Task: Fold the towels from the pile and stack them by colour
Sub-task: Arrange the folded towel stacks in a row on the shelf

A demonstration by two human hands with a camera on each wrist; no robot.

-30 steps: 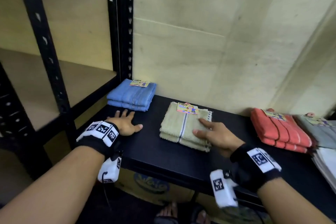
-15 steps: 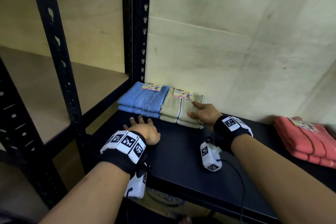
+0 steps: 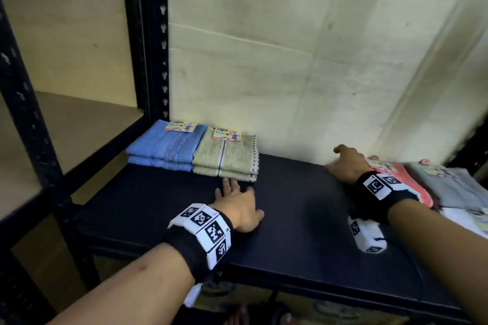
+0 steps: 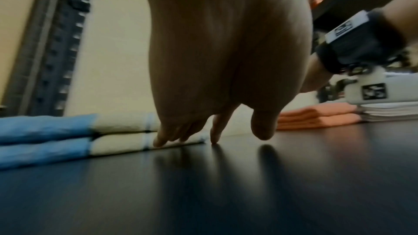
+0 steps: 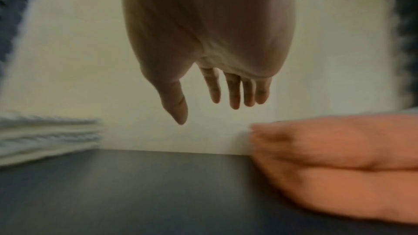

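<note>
Comparing views: the head view takes in both hands and all the stacks; the left wrist view alone shows fingertips [image 4: 158, 143] meeting the beige stack's near edge; the right wrist view, blurred, shows the right hand [image 5: 210, 42] above the desk [image 5: 158, 185], apart from the cloth.
Left hand [image 3: 237, 206]: flat on the desk, fingers straight and released, holding nothing.
Right hand [image 3: 348, 163]: fingers loosely extended, grasping nothing, just left of the orange towels [image 3: 412, 179].
Blue towels [image 3: 166, 145]: two folded, stacked at the far left, a paper tag [image 3: 181, 126] on top.
Beige towels [image 3: 227, 155]: two folded, with a dark stripe and a tag [image 3: 227, 134], touching the blue stack's right side.
Orange towels: folded stack at the right.
Grey towels [image 3: 449, 185]: right of the orange stack, blurred.
White towels [image 3: 467, 219]: near right edge.
Desk [image 3: 290, 232]: dark, glossy top.
Room: pale wall [image 3: 290, 60] behind; black metal shelving [image 3: 148, 34] with wooden boards at the left.
</note>
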